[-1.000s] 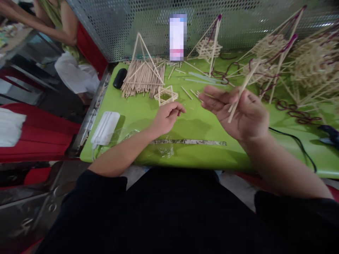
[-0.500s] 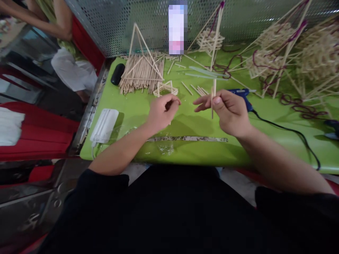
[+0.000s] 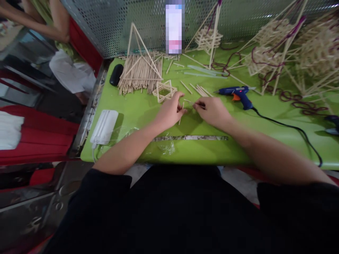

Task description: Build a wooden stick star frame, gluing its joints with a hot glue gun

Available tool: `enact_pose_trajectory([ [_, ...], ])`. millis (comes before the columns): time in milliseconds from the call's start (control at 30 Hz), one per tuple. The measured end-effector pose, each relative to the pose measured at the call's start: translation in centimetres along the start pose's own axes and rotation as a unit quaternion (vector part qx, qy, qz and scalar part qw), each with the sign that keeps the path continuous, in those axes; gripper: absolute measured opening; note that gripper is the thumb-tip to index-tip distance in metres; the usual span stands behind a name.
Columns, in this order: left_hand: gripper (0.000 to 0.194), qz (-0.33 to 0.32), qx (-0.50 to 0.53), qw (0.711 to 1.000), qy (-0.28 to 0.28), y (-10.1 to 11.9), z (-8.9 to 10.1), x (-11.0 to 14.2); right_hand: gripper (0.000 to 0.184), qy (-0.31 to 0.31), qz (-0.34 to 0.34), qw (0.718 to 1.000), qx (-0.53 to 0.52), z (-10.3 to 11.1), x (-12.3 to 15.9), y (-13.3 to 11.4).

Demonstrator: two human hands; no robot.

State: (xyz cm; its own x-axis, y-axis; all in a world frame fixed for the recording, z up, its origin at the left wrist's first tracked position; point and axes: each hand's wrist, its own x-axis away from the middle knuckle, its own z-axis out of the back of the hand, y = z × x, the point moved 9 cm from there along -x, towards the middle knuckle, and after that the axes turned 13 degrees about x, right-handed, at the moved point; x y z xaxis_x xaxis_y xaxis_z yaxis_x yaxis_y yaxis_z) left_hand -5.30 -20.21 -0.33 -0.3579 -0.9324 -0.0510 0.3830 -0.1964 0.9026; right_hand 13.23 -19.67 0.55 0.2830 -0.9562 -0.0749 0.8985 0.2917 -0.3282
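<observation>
In the head view, my left hand point(image 3: 169, 111) is closed on a short wooden stick point(image 3: 181, 116), pinched between thumb and finger and tilted above the green table. My right hand point(image 3: 214, 110) faces it from the right, its fingertips pinching another thin wooden stick point(image 3: 188, 101) that points left toward my left hand. A small gap separates the two hands. Just behind my left hand lies a star-shaped frame of sticks point(image 3: 158, 96). Several loose short sticks point(image 3: 202, 90) lie beyond my right hand. A blue glue gun point(image 3: 239, 92) with an orange trigger rests right of them.
A pile of sticks point(image 3: 140, 76) with a stick pyramid over it stands at the back left, beside a black case point(image 3: 116, 74). A white power strip point(image 3: 104, 126) is at left. Stick structures point(image 3: 265, 61) with purple string fill the right. A patterned strip point(image 3: 196, 138) lies in front.
My right hand has moved left and lowered its stick from upright to nearly flat, uncovering the glue gun. My left hand has shifted slightly right, and its stick shows more clearly.
</observation>
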Motion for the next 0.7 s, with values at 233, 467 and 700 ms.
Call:
enact_pose_trajectory([
  [233, 0.035, 0.022, -0.031, 0.999, -0.015, 0.1, 1.2, 0.8, 0.032, 0.018, -0.005, 1.0, 0.008, 0.1, 0.4, 0.3],
  [467, 0.048, -0.036, -0.184, 0.969, -0.161, 0.8, 0.7, 2.3, 0.032, -0.029, 0.146, 0.988, 0.05, 1.9, 2.4, -1.1],
  [700, 0.036, -0.062, -0.171, 0.962, -0.203, 1.2, -0.2, 2.7, 0.03, -0.098, 0.169, 0.973, 0.122, 0.5, 4.2, -4.0],
])
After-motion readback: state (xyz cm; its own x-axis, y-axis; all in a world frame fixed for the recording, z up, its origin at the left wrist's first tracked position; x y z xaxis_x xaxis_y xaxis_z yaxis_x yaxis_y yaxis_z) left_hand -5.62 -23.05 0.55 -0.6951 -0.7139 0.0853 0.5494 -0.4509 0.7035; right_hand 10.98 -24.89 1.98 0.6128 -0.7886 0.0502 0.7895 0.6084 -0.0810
